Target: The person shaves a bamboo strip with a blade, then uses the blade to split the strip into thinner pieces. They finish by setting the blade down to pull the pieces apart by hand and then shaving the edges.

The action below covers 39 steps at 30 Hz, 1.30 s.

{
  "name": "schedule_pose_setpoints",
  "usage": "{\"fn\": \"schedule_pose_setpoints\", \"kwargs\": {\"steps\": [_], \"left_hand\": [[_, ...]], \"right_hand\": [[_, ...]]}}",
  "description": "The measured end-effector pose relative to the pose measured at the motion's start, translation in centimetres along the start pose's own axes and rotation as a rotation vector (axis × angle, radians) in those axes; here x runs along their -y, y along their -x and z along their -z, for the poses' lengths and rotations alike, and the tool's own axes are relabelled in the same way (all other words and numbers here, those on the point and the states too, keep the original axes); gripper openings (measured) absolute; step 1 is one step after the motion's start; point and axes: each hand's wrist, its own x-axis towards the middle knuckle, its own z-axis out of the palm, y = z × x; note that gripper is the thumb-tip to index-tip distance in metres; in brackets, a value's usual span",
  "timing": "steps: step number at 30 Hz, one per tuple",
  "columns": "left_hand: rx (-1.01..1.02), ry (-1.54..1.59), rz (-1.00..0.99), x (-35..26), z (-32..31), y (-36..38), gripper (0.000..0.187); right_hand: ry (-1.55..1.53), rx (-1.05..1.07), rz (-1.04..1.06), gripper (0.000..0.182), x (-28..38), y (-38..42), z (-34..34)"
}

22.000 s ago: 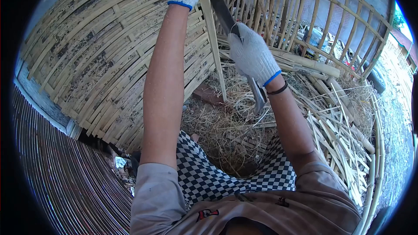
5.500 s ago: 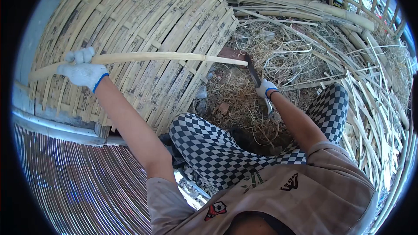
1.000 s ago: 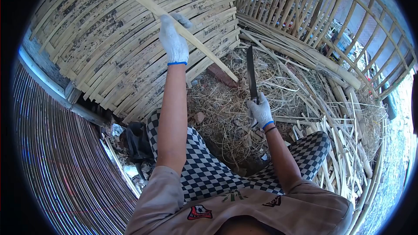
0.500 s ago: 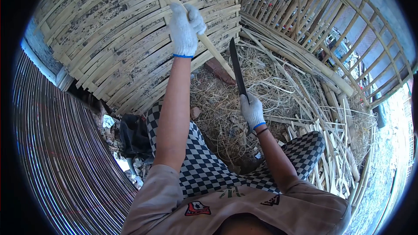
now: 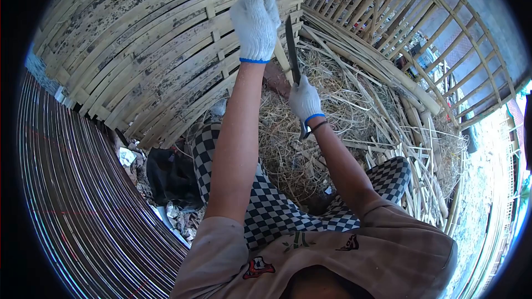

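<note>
In a white knitted glove with a blue cuff, my left hand (image 5: 255, 25) is closed around a long pale bamboo strip (image 5: 282, 58). The strip slants from the top of the view down toward the ground. My right hand (image 5: 305, 99), gloved alike, grips the handle of a machete (image 5: 292, 50), whose dark blade points up and away from me. The blade lies right alongside the strip's lower part, overlapping it in this view. Beneath the strip's lower end is a reddish-brown block (image 5: 274, 79), partly hidden by the strip.
A woven bamboo panel (image 5: 144, 50) rises ahead on the left. At the back right stands a bamboo lattice (image 5: 443, 33), with poles (image 5: 399, 80) at its foot. Shavings (image 5: 288, 155) cover the ground, split strips (image 5: 424, 188) lie right, and a black bag (image 5: 169, 174) sits left.
My left hand has shifted right and up, and the bamboo strip stands steeper. My right hand has moved up and left, bringing the machete blade against the strip's outline.
</note>
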Motion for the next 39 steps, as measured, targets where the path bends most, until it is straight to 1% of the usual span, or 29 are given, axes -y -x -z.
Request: {"fn": "schedule_pose_setpoints", "kwargs": {"steps": [1, 2, 5, 6, 9, 10, 13, 14, 17, 18, 19, 21, 22, 23, 24, 25, 26, 27, 28, 29, 30, 31, 33, 34, 35, 37, 38, 39], "left_hand": [[-0.004, 0.006, -0.008, -0.1, 0.2, -0.3, 0.066], [-0.008, 0.026, -0.005, -0.1, 0.0, -0.5, 0.065], [-0.029, -0.013, -0.035, 0.3, -0.7, -0.6, 0.065], [-0.016, -0.03, -0.044, 0.6, -0.8, -0.8, 0.068], [-0.004, -0.012, 0.044, 1.0, 0.4, -1.6, 0.068], [-0.069, -0.082, 0.062, -0.3, 0.0, -1.3, 0.068], [-0.103, -0.014, 0.098, -1.0, 0.9, -2.1, 0.067], [-0.111, -0.045, 0.092, -0.7, 1.0, -2.1, 0.069], [-0.06, -0.079, 0.103, -0.6, 1.6, -2.2, 0.069], [-0.052, -0.051, 0.113, -0.5, 1.6, -2.4, 0.069], [-0.044, -0.021, 0.128, -0.5, 1.5, -2.4, 0.069], [-0.021, 0.002, 0.136, -0.4, 1.7, -2.1, 0.069], [0.003, -0.007, 0.124, -0.5, 2.4, -2.3, 0.069], [0.028, -0.015, 0.11, -0.4, 2.7, -2.5, 0.068], [0.06, -0.016, 0.096, -0.8, 2.3, -2.4, 0.068], [0.036, -0.02, 0.095, -1.0, 1.8, -2.7, 0.067], [0.002, -0.025, 0.108, -0.8, 1.4, -2.7, 0.067], [-0.039, -0.028, 0.128, -0.6, 1.2, -2.4, 0.067], [0.032, -0.023, 0.136, 0.0, 2.5, -3.2, 0.068], [0.036, -0.006, 0.139, 0.2, 3.1, -3.3, 0.068], [0.047, 0.009, 0.137, 0.2, 3.3, -3.5, 0.068], [0.058, 0.024, 0.135, 0.1, 3.6, -3.6, 0.069], [0.026, -0.028, 0.119, -0.2, 4.0, -3.5, 0.069], [0.011, -0.054, 0.107, -0.3, 4.0, -3.4, 0.07], [-0.031, -0.035, 0.097, -0.3, 3.6, -3.0, 0.07], [-0.107, 0.003, 0.061, -0.3, 2.8, -2.8, 0.071], [0.021, 0.021, 0.028, 0.1, 3.8, -2.8, 0.07], [-0.033, 0.035, 0.052, 0.0, 3.5, -2.6, 0.069]], "right_hand": [[-0.017, 0.036, -0.034, 0.034, -1.6, -1.0, -1.0], [0.028, 0.06, 0.008, 0.033, -1.1, -0.9, -0.1], [-0.074, 0.005, 0.044, 0.032, 2.3, 0.8, 2.9], [-0.036, -0.037, 0.034, 0.032, 3.5, 1.5, 3.4], [0.002, -0.036, -0.089, 0.031, -0.1, 1.2, -1.5], [-0.017, 0.041, -0.148, 0.032, -3.9, 0.1, -4.7], [0.052, 0.108, -0.099, 0.032, -3.8, -1.3, -3.6], [0.046, 0.085, -0.061, 0.032, -3.9, -1.5, -3.3], [0.037, 0.07, 0.057, 0.031, 1.3, 1.0, 1.9], [-0.034, 0.021, 0.098, 0.031, 0.6, 1.3, 1.3], [-0.019, 0.045, 0.017, 0.032, -1.0, 1.2, -0.5], [0.023, 0.091, -0.141, 0.034, -6.2, 0.6, -6.0], [0.066, 0.163, -0.194, 0.036, -9.0, -0.1, -7.9], [0.088, 0.2, -0.184, 0.037, -10.3, -0.5, -8.0], [0.107, 0.234, -0.174, 0.037, -10.3, -1.1, -7.3], [0.128, 0.269, -0.159, 0.037, -10.1, -1.9, -7.0], [0.086, 0.232, -0.122, 0.036, -10.2, -1.6, -6.8], [0.065, 0.228, -0.126, 0.036, -8.3, -0.8, -5.0], [0.044, 0.225, -0.131, 0.036, -5.7, -0.2, -3.0], [0.017, 0.216, -0.138, 0.035, -4.4, 0.4, -2.3], [0.005, 0.195, -0.131, 0.033, -4.6, 0.9, -3.0], [0.008, 0.204, -0.203, 0.034, -5.7, 1.3, -4.3], [0.016, 0.212, -0.332, 0.036, -10.8, 1.6, -9.7], [0.042, 0.285, -0.337, 0.039, -16.6, 1.7, -13.4], [0.06, 0.303, -0.34, 0.04, -18.2, 2.1, -13.4], [0.089, 0.327, -0.332, 0.04, -18.3, 1.7, -12.9], [-0.005, 0.365, -0.347, 0.039, -17.8, 1.0, -12.5], [-0.095, 0.413, -0.374, 0.039, -16.9, 1.3, -11.1]]}}
